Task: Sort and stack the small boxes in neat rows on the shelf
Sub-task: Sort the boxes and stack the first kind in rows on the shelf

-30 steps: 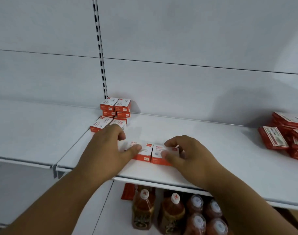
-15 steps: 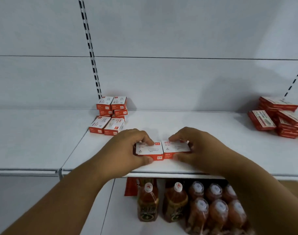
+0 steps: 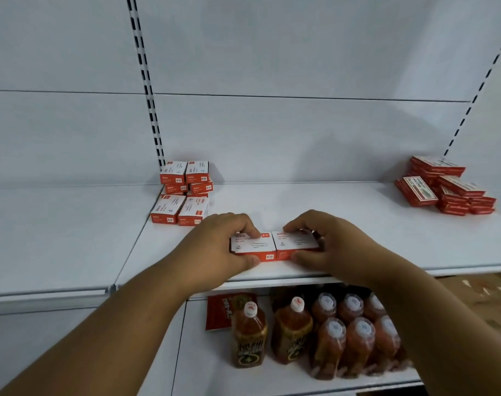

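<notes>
Boxes: two small red-and-white boxes, left box (image 3: pixel 252 247) and right box (image 3: pixel 296 243), touching side by side near the front edge of the shelf (image 3: pixel 357 241).
Your left hand (image 3: pixel 215 250) pinches the left box, fingers on top, thumb at its front; your right hand (image 3: pixel 335 247) pinches the right box likewise, hiding its right end. Box print too blurred to read. Stacked boxes (image 3: pixel 185 190) sit at the shelf's back left corner; flat red packs (image 3: pixel 446 185) at the back right. Bottles (image 3: pixel 323 332) below, partly hidden by your right forearm.
</notes>
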A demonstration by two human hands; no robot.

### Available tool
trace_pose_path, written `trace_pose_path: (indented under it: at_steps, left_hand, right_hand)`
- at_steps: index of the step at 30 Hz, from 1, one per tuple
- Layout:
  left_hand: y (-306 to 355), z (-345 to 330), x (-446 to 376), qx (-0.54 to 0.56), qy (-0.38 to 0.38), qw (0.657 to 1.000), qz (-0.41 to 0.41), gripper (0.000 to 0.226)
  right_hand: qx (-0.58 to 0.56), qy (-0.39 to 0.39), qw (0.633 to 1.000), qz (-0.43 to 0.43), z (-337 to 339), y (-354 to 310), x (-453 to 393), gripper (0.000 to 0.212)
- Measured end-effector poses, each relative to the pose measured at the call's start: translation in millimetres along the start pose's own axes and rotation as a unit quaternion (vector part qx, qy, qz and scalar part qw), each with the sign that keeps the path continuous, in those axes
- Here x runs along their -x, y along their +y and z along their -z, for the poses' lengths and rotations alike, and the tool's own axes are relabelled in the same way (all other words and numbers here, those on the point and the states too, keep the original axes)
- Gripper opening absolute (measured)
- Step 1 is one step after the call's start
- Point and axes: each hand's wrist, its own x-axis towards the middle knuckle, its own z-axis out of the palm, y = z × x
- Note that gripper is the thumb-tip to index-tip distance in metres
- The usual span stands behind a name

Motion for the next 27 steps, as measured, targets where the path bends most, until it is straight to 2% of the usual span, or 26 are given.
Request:
trace_pose_path:
  at_steps: [7,10,12,17,21,24,27]
  left_hand:
    - [0,1,0,-0.018,-0.005,1.0,-0.016,0.034]
    - [1,3,0,-0.011,-0.01,0.999,-0.028,0.042]
    - [2,7,1,0.015,0.008,1.0,-0.016,0.042]
    - [-17,30,-1,0.012,0.075,0.997,0.001,0.026]
    - [-43,53,-13,-0.077,0.112,0.99,0.047,0.021]
    - [-61,60,-23,-0.199,0.174,0.958,0.113,0.03]
    - [-71,55,-24,-0.191,0.183,0.951,0.16,0.036]
  right_hand:
    - [-0.007,-0.021,0.999,-0.024,2,-5,-1,0.039]
    - [-0.019,-0.034,0.999,-0.028,8,-8,-5,0.038]
    - [-0.034,-0.023,0.999,-0.027,12,-12,-10,0.035]
    - [-0.021,0.003,1.0,-0.02,7,-30,-29,0.024]
    - [-0.005,-0.025,1.0,-0.005,-2,-51,-59,0.021]
    - [0.042,-0.073,0.996,0.015,-12,-67,-90,0.026]
    - [0.083,-0.128,0.988,0.033,-23,-84,-118,0.036]
